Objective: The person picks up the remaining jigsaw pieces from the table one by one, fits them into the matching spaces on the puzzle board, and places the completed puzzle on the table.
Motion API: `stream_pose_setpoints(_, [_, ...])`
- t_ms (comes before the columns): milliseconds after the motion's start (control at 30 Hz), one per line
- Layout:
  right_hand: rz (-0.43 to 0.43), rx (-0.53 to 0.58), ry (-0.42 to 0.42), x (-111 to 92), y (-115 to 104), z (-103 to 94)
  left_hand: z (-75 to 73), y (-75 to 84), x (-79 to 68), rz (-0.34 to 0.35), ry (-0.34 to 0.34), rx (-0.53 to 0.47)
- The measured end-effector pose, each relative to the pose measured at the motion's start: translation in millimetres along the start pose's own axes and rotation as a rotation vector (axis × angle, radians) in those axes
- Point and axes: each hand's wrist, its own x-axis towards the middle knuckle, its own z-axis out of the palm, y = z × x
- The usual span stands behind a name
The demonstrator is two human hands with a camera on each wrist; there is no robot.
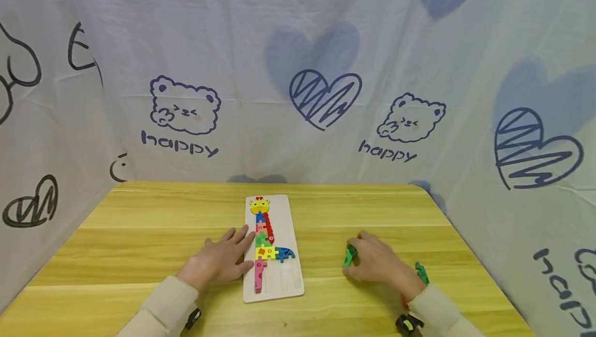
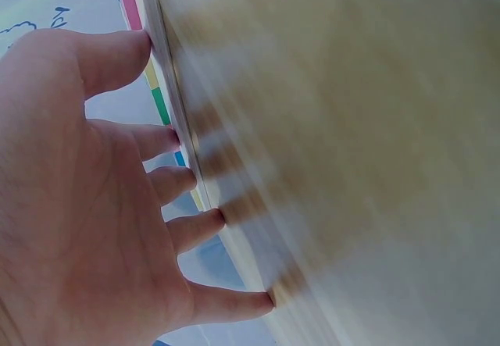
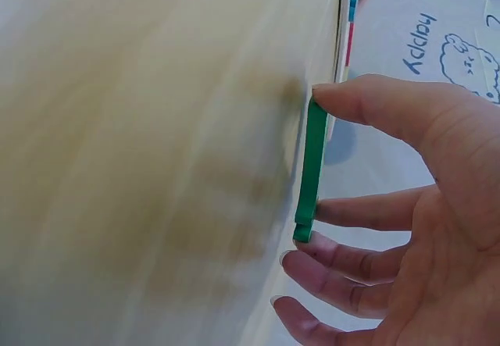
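A white puzzle board (image 1: 287, 223) lies on the table with a giraffe of coloured pieces (image 1: 265, 251) in it. Its yellow head is at the far end, and a pink leg piece (image 1: 258, 277) sits at the near left. Pale leg-shaped recesses show beside that leg. My left hand (image 1: 219, 258) rests at the board's left side, fingers spread, fingertips at the edge and thumb near the pink leg. To the right of the board, my right hand (image 1: 374, 260) pinches a green puzzle piece (image 3: 312, 158) between thumb and index finger, close over the table.
Beyond the right wrist lies another green piece (image 1: 421, 273), and a red piece (image 1: 404, 301) is mostly hidden under that wrist. The wooden table (image 1: 167, 207) meets a printed white curtain (image 1: 251, 119) at the back and sides.
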Motion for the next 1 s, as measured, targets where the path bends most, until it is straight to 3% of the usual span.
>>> stream_pose_setpoints(500, [-0.146,-0.06,0.061,17,-45,-4.7,0.5,-1.5,1.5,-0.004,-0.014,-0.007])
stream_pose_setpoints(1000, [-0.224,-0.094,0.041,32,-80,-1.7,-1.0,0.4,-0.8,-0.01,-0.008,0.004])
